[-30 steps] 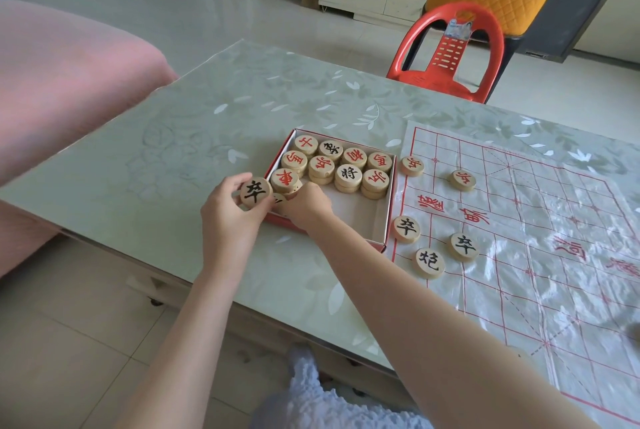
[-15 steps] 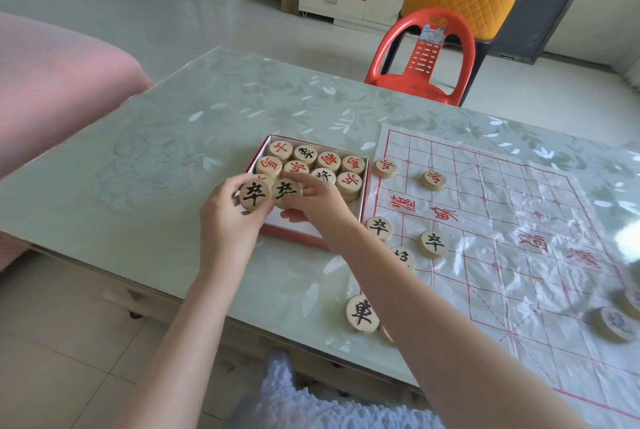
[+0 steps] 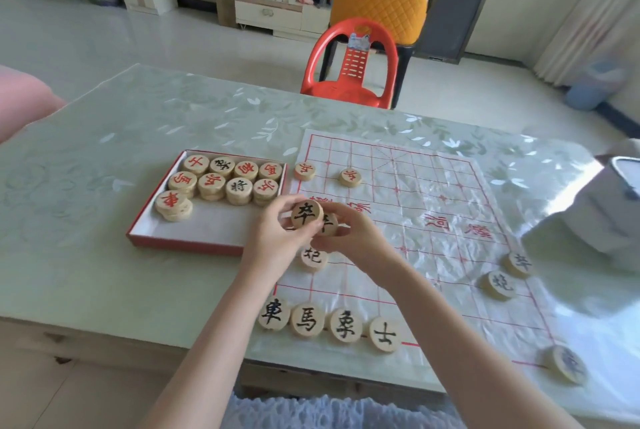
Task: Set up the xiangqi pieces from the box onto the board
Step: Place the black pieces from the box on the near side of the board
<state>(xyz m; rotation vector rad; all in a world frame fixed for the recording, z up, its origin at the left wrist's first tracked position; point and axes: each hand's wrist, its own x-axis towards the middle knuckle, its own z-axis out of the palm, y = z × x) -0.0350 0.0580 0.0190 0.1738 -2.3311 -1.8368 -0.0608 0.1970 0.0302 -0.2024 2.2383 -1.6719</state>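
**Head view: setup under halfway, two black soldiers in hand**

The left grip [image 3: 273,238] pinches a black soldier piece [image 3: 306,215] between thumb and fingers, its face turned up to the camera. The right grip [image 3: 353,238] pinches a second black soldier [image 3: 329,223], half hidden behind the first. Both pieces hang above the left edge of the board [image 3: 433,203], just beside the box [image 3: 194,241], and neither is set down yet.

On the near back row, a black chariot [image 3: 273,313], horse [image 3: 307,320], elephant [image 3: 345,324] and advisor [image 3: 384,334] stand side by side. A black cannon [image 3: 313,257] sits just below the hands. To the right lie another black soldier [image 3: 519,264] and cannon [image 3: 500,285], and a blurred piece [image 3: 568,364] sits at the near right corner. On the far side only two red soldiers [image 3: 304,171] are out.

The box on the counter [image 3: 138,123] holds stacked pieces along its far end; its near half is bare. Most tops are red, with a black general [image 3: 239,186] and one other black-lettered piece among them. What lies under each stack cannot be read.

My judgement is that the black side is about half laid and the red side barely begun. The right half of the black back row, the general, these two soldiers and nearly all of red are left. Any pieces beneath the hands are hidden.
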